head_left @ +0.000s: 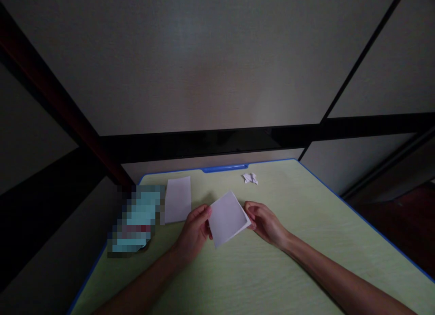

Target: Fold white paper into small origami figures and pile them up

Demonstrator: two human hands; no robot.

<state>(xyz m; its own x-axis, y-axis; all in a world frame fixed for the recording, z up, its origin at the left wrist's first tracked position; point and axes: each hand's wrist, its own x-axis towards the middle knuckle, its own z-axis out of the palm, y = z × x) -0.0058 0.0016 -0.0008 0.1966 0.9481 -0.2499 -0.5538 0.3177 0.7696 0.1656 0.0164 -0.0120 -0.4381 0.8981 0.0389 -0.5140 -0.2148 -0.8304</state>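
Note:
A folded sheet of white paper is held above the table, tilted, with its layers slightly parted along the right and lower edges. My left hand grips its left corner, thumb on top and fingers beneath. My right hand is closed at the right corner, its fingers curled at the paper's edge and partly hidden behind it. Beyond the hands lies a small folded white paper piece. To the left, a stack or sheet of white paper rests flat on the table.
The pale green table has a blue rim and a blue tray slot at its far edge. A pixelated light-blue object lies at the left edge. A panelled wall with a black band rises right behind the table.

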